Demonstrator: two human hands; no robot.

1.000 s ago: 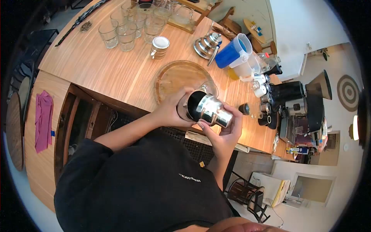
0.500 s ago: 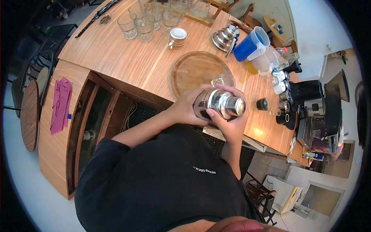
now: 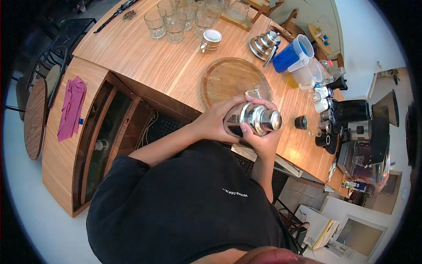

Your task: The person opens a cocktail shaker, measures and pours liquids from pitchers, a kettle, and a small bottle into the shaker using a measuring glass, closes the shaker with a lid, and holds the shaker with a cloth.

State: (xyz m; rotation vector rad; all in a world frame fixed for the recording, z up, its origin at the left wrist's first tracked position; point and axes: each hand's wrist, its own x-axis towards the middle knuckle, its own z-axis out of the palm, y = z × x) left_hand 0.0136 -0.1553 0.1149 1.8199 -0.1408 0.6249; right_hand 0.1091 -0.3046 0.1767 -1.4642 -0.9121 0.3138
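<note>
A shiny metal cocktail shaker [image 3: 252,118] with its cap on lies tilted between my two hands, its capped end pointing right. My left hand [image 3: 215,119] wraps around its base end. On the other side, my right hand [image 3: 266,140] curls over the shoulder with the thumb pressed against the metal. Just behind the shaker is a round wooden tray [image 3: 228,79] on the counter. A small clear glass vessel [image 3: 254,92] stands at the tray's near right edge, partly hidden by my fingers.
Several clear glasses [image 3: 175,27] and a striped mug [image 3: 211,42] stand at the back. A steel kettle [image 3: 263,45], a blue pitcher [image 3: 290,55] and a coffee grinder [image 3: 351,116] line the right. A pink cloth [image 3: 71,108] lies at left, by an open cabinet [image 3: 105,141].
The whole view has shifted slightly, with the counter's contents sitting a little further right. My hands keep the same hold on the shaker, which has barely moved.
</note>
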